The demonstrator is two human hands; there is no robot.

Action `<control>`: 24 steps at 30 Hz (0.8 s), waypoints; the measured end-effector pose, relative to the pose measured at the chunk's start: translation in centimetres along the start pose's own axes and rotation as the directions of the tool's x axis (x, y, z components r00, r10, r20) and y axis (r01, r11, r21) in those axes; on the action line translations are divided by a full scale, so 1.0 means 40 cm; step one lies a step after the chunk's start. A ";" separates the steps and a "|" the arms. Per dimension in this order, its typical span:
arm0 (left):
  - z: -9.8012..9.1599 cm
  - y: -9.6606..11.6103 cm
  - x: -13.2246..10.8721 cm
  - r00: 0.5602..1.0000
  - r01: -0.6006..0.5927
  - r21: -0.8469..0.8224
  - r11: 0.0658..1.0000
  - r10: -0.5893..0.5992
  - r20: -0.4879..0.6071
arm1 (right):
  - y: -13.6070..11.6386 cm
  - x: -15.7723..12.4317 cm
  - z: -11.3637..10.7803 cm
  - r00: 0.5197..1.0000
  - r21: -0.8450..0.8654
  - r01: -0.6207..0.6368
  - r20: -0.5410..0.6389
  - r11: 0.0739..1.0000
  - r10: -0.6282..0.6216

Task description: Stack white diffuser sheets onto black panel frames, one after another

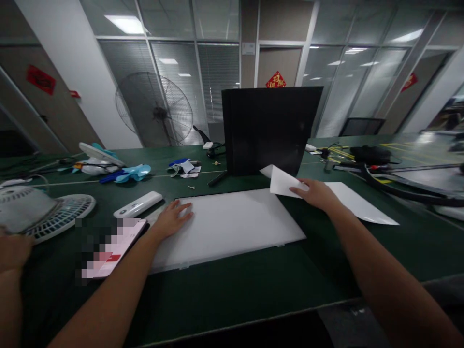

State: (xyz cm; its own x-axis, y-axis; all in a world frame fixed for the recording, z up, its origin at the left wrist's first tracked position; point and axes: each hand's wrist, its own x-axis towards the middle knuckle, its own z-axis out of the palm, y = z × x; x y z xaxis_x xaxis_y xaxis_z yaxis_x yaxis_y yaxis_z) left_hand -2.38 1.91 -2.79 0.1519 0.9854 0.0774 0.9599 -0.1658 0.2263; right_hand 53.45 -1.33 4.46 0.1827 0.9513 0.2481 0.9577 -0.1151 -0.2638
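My left hand point(172, 217) lies with its fingers spread on the left part of a flat white panel point(232, 222) on the green table. Over the panel's far right corner, my right hand point(315, 192) pinches a white sheet point(284, 182) between thumb and fingers. That sheet is lifted and curls at its far end. Another thin white sheet point(362, 203) lies on the table just beyond my right wrist, partly hidden by it. Small clear tabs show along the panel's near edge.
A black upright case point(268, 130) stands behind the panel. To the left are a phone point(118, 246), a white handheld device point(138, 205), a fan grille point(76, 212) and another person's hand point(14, 251). Cables and a black curved tube point(395, 188) lie at right.
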 end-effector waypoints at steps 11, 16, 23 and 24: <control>0.011 -0.010 0.011 0.997 0.048 -0.055 0.997 -0.052 -0.061 | -0.374 -0.266 0.100 0.639 0.212 0.687 0.279 0.695 -0.717; 0.015 -0.009 0.012 0.999 0.026 -0.004 1.000 -0.026 -0.038 | -0.328 -0.220 0.088 0.660 0.177 0.716 0.140 0.675 -0.738; 0.012 0.000 0.010 1.000 0.012 0.023 1.000 -0.012 -0.016 | -0.194 -0.094 0.087 0.901 -0.125 0.418 0.187 0.900 -0.393; 0.012 0.000 0.010 1.000 0.012 0.010 1.000 -0.012 -0.022 | -0.186 -0.089 0.090 0.894 -0.114 0.426 0.204 0.897 -0.399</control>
State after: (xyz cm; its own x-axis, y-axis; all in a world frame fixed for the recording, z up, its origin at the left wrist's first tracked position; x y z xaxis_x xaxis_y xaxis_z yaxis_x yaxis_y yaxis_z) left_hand -2.20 2.33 -3.23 0.1356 0.9861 0.0962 0.9639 -0.1538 0.2173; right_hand 44.88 -2.84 2.18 -0.2637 0.9548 0.1369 0.9627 0.2693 -0.0244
